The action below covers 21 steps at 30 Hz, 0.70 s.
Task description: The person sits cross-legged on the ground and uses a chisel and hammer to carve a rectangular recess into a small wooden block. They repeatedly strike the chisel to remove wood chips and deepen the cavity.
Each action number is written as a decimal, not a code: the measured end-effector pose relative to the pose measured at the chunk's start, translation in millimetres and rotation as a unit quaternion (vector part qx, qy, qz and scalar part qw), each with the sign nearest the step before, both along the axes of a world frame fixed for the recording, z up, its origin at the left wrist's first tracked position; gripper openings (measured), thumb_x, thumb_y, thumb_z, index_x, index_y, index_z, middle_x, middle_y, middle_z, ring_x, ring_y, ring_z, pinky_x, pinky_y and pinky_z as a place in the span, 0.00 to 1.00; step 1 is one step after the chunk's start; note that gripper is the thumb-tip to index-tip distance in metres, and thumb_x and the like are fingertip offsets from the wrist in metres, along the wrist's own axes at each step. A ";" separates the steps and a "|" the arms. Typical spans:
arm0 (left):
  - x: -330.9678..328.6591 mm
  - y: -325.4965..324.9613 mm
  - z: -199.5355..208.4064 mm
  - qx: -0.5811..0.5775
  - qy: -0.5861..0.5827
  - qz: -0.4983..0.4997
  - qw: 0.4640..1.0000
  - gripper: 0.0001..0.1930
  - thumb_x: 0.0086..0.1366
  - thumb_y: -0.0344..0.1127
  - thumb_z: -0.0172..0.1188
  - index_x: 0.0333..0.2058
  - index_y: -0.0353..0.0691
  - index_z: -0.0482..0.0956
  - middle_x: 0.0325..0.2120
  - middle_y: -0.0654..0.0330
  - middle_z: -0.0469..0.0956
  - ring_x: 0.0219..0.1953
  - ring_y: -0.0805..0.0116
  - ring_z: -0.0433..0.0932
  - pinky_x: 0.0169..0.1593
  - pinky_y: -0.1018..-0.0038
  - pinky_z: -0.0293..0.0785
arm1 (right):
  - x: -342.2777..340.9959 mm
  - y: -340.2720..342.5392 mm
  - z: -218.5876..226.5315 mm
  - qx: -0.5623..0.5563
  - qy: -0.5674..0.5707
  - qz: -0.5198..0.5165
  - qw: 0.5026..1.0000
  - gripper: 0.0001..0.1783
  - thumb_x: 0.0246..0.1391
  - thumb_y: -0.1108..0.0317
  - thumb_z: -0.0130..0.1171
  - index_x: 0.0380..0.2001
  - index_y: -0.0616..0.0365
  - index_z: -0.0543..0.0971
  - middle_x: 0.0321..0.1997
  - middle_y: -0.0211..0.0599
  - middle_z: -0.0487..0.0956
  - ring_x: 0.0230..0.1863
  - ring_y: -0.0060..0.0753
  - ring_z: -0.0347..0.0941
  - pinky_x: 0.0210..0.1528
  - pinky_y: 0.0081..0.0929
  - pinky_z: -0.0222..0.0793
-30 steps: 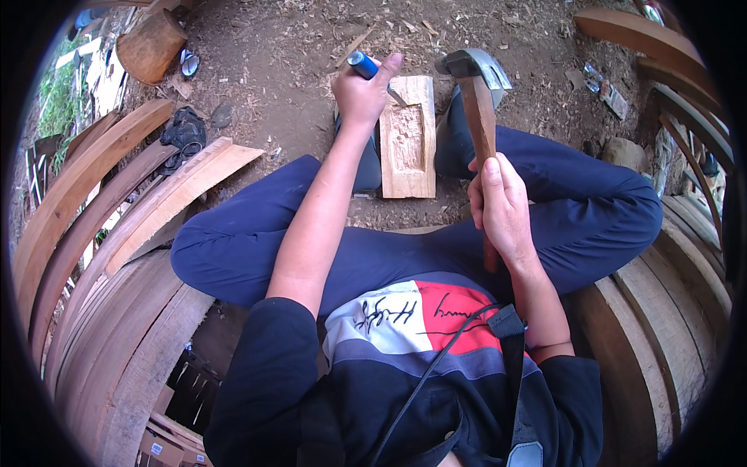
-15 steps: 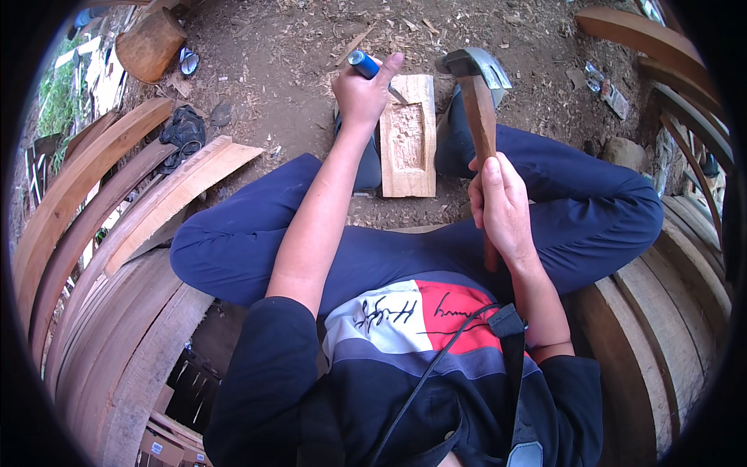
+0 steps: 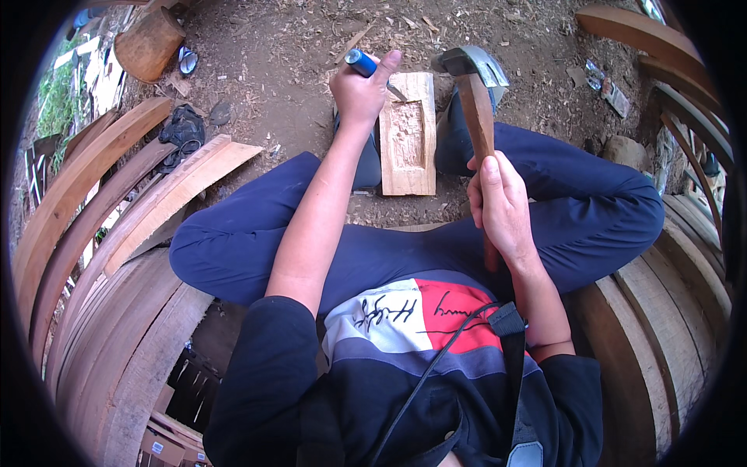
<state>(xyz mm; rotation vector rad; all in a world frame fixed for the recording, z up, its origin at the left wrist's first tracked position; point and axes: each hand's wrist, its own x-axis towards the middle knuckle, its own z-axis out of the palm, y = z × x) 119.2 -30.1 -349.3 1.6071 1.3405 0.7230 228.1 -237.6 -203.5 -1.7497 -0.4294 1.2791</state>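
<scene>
A pale wooden block lies on the ground between my two feet, with a rough rectangular hollow cut into its upper face. My left hand is closed round a blue-handled chisel, thumb pointing up along it. The chisel's metal blade slants down to the far left corner of the hollow; whether its edge touches the wood is hard to tell. My right hand grips a claw hammer by its wooden handle. The metal hammer head is raised beyond the hand, right of the block and apart from the chisel.
Curved wooden planks lean at the left, with a black cloth bundle on them. More curved boards stand at the right. A log stump is at the far left. Wood chips litter the dirt floor. Plastic litter lies far right.
Almost nothing differs. The hammer head and my left hand with the chisel have shifted very slightly up and to the left; both grips are the same.
</scene>
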 end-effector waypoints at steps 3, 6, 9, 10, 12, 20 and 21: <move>1.7 -2.2 2.5 0.014 -0.009 -0.002 1.000 0.23 0.55 0.55 0.71 0.23 0.40 0.78 0.20 0.65 0.81 0.25 0.75 0.80 0.34 0.76 0.76 | 0.3 -0.6 -1.4 0.007 0.001 -0.001 1.000 0.22 0.70 0.52 0.42 0.36 0.61 0.71 0.17 0.23 0.66 0.18 0.14 0.61 0.20 0.18 0.58; 2.7 -5.1 6.3 0.064 -0.005 0.002 0.998 0.27 0.53 0.60 0.70 0.16 0.41 0.76 0.13 0.66 0.76 0.19 0.72 0.77 0.28 0.74 0.74 | 0.5 -0.7 -0.6 0.004 0.009 0.001 1.000 0.21 0.70 0.52 0.42 0.37 0.61 0.71 0.17 0.24 0.66 0.18 0.14 0.61 0.21 0.19 0.59; 6.2 -12.7 14.1 0.050 0.007 -0.048 0.998 0.27 0.53 0.61 0.69 0.16 0.44 0.73 0.13 0.67 0.74 0.18 0.75 0.75 0.26 0.75 0.73 | 1.7 -1.1 -0.1 -0.009 0.019 -0.005 1.000 0.21 0.70 0.53 0.42 0.36 0.61 0.71 0.18 0.24 0.67 0.18 0.14 0.62 0.21 0.19 0.59; 7.0 -14.6 12.7 0.063 0.008 -0.072 0.995 0.27 0.53 0.61 0.69 0.17 0.44 0.71 0.13 0.67 0.74 0.18 0.75 0.75 0.26 0.75 0.73 | 1.6 -0.5 0.4 -0.006 0.007 0.006 1.000 0.20 0.70 0.53 0.42 0.36 0.61 0.71 0.18 0.24 0.67 0.18 0.14 0.62 0.21 0.20 0.60; 9.0 -21.9 5.9 0.091 0.010 -0.119 0.989 0.26 0.52 0.61 0.69 0.18 0.46 0.69 0.13 0.68 0.73 0.17 0.76 0.75 0.25 0.75 0.72 | 1.6 -2.5 1.9 -0.001 -0.017 0.029 0.999 0.20 0.70 0.55 0.42 0.36 0.62 0.71 0.18 0.24 0.67 0.19 0.15 0.63 0.22 0.21 0.60; 18.7 -34.5 19.1 0.175 0.055 -0.180 0.966 0.21 0.49 0.48 0.73 0.25 0.41 0.72 0.19 0.57 0.77 0.25 0.56 0.80 0.28 0.64 0.76 | 7.8 -7.6 61.1 0.185 -0.189 0.114 0.958 0.17 0.67 0.61 0.45 0.42 0.68 0.73 0.18 0.34 0.70 0.19 0.27 0.70 0.25 0.25 0.65; 17.3 -38.3 -1.9 0.167 0.008 -0.162 0.973 0.22 0.48 0.50 0.73 0.25 0.41 0.72 0.19 0.57 0.78 0.25 0.56 0.80 0.28 0.64 0.75 | 6.4 -11.0 55.4 0.200 -0.210 0.118 0.950 0.17 0.67 0.61 0.46 0.42 0.68 0.73 0.18 0.35 0.70 0.19 0.30 0.70 0.24 0.26 0.65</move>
